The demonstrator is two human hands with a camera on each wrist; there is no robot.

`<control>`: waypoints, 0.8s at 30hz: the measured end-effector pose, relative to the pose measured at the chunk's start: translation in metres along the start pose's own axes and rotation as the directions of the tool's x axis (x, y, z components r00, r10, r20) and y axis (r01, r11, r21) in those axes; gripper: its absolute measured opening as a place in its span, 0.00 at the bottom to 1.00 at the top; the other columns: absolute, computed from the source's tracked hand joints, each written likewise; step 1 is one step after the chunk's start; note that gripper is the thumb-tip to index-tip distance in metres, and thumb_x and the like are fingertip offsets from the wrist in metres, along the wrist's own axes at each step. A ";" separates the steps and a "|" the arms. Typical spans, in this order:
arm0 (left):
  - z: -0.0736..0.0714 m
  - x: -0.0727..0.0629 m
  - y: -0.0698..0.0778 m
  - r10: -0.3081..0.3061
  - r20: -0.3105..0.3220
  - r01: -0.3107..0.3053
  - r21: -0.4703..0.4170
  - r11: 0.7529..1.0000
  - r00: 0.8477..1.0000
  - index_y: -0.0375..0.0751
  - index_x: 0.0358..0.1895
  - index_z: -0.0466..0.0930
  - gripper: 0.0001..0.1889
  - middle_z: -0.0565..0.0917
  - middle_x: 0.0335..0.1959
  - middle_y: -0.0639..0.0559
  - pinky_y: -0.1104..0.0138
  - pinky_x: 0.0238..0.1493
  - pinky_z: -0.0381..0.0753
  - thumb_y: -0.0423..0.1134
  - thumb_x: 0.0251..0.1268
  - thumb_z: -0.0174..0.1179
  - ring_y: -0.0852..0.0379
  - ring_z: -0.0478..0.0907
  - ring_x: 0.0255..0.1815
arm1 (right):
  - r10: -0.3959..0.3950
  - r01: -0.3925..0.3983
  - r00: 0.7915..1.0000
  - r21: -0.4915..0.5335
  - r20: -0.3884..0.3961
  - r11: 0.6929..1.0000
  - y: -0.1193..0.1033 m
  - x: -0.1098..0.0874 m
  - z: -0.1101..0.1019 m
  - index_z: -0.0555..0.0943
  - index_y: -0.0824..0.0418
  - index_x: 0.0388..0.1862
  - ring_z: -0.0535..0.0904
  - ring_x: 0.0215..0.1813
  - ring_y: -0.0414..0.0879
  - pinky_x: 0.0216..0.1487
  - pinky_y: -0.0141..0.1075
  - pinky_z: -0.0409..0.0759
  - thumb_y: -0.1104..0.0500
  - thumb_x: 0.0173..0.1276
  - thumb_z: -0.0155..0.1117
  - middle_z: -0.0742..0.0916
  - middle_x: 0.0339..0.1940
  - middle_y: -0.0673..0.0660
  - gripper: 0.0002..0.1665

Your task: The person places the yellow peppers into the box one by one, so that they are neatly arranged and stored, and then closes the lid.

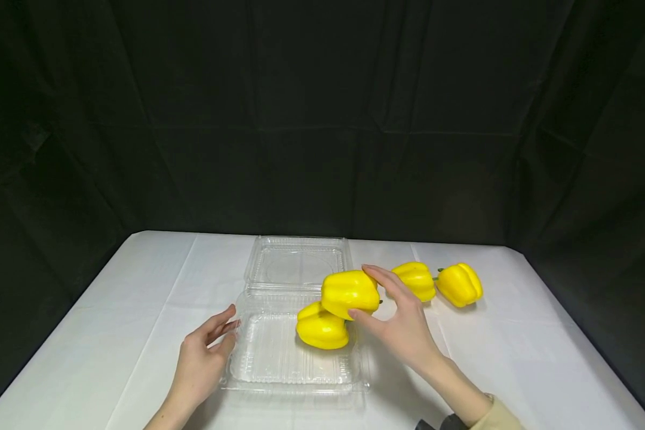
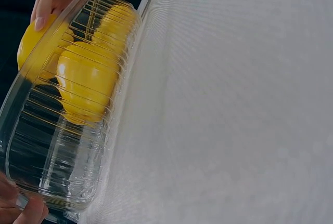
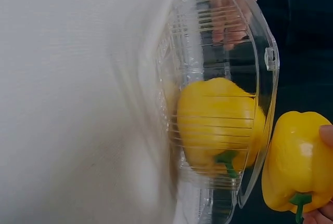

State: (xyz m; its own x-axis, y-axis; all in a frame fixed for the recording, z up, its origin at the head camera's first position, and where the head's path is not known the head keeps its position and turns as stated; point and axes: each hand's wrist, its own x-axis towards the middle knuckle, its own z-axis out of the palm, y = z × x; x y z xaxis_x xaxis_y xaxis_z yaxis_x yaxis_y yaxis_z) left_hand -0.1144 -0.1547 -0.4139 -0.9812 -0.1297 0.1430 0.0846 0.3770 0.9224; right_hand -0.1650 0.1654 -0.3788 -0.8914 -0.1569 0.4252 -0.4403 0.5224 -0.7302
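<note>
A clear plastic clamshell container (image 1: pixel 269 358) lies with its lid folded back on the table. One yellow bell pepper (image 1: pixel 322 331) rests inside, toward its right side. Above that pepper, my right hand (image 1: pixel 403 328) grips a second yellow bell pepper (image 1: pixel 349 291) between thumb and fingers; the green stem of this held pepper (image 3: pixel 296 161) shows in the right wrist view. My left hand (image 1: pixel 204 355) is at the container's left rim, thumb and fingers bent around the edge. Its fingers (image 2: pixel 31 211) show at the lower corner in the left wrist view.
Two more yellow peppers lie on the white table to the right: a nearer one (image 1: pixel 416 280) partly behind my right hand, and an outer one (image 1: pixel 460 285). The transparent lid (image 1: pixel 301 263) lies toward the back. Black cloth (image 1: pixel 322 119) hangs behind and at both sides.
</note>
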 end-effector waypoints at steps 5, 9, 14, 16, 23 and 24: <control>0.000 0.000 0.000 -0.001 0.003 0.001 -0.006 1.000 1.000 0.27 0.65 0.72 0.23 0.76 0.66 0.36 0.63 0.55 0.84 0.24 0.66 0.56 0.42 0.81 0.60 | 0.010 -0.010 1.000 0.013 0.011 1.000 -0.003 0.002 0.003 0.74 0.50 0.69 0.71 0.72 0.50 0.72 0.62 0.68 0.53 0.55 0.80 0.77 0.69 0.47 0.42; 0.000 0.000 0.000 -0.008 0.009 0.008 -0.012 1.000 1.000 0.27 0.66 0.72 0.23 0.75 0.67 0.36 0.63 0.55 0.84 0.24 0.67 0.56 0.43 0.81 0.60 | 0.029 -0.030 0.999 0.035 0.021 0.999 -0.006 0.002 0.006 0.74 0.47 0.70 0.70 0.73 0.50 0.73 0.63 0.66 0.53 0.55 0.80 0.77 0.70 0.47 0.42; 0.000 0.000 0.000 -0.016 0.009 0.016 -0.019 1.000 1.000 0.27 0.66 0.72 0.23 0.75 0.67 0.36 0.65 0.56 0.84 0.24 0.67 0.55 0.43 0.80 0.61 | 0.021 -0.022 1.000 0.054 0.022 0.998 -0.012 0.001 0.012 0.74 0.47 0.69 0.70 0.73 0.49 0.73 0.62 0.66 0.55 0.55 0.80 0.77 0.70 0.46 0.42; 0.000 0.001 0.000 -0.016 0.009 0.016 -0.018 1.000 1.000 0.27 0.66 0.72 0.23 0.75 0.67 0.36 0.65 0.56 0.84 0.24 0.67 0.55 0.43 0.80 0.61 | 0.009 -0.010 1.000 0.062 0.022 0.998 -0.014 0.001 0.015 0.74 0.48 0.69 0.71 0.72 0.49 0.74 0.61 0.66 0.56 0.55 0.80 0.77 0.70 0.46 0.42; 0.000 0.000 0.001 -0.008 0.005 0.008 -0.005 1.000 1.000 0.26 0.66 0.71 0.23 0.75 0.67 0.36 0.64 0.55 0.84 0.24 0.67 0.56 0.42 0.80 0.61 | 0.005 -0.007 0.999 0.064 0.039 0.998 -0.022 0.002 0.023 0.74 0.48 0.69 0.70 0.73 0.49 0.73 0.61 0.67 0.56 0.55 0.80 0.77 0.70 0.45 0.42; 0.000 0.000 0.001 -0.006 0.004 0.006 -0.004 1.000 1.000 0.26 0.66 0.72 0.23 0.75 0.67 0.35 0.64 0.55 0.84 0.24 0.67 0.56 0.42 0.80 0.61 | 0.005 -0.008 0.999 0.063 0.041 0.998 -0.023 0.002 0.024 0.74 0.48 0.69 0.70 0.73 0.49 0.73 0.61 0.67 0.56 0.55 0.80 0.77 0.70 0.45 0.42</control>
State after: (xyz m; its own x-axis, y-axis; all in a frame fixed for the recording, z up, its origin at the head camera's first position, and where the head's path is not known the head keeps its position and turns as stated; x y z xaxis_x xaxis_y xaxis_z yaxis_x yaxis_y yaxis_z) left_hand -0.1147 -0.1548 -0.4130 -0.9824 -0.1285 0.1359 0.0792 0.3721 0.9248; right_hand -0.1595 0.1328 -0.3742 -0.8974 -0.1882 0.3992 -0.4392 0.4698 -0.7658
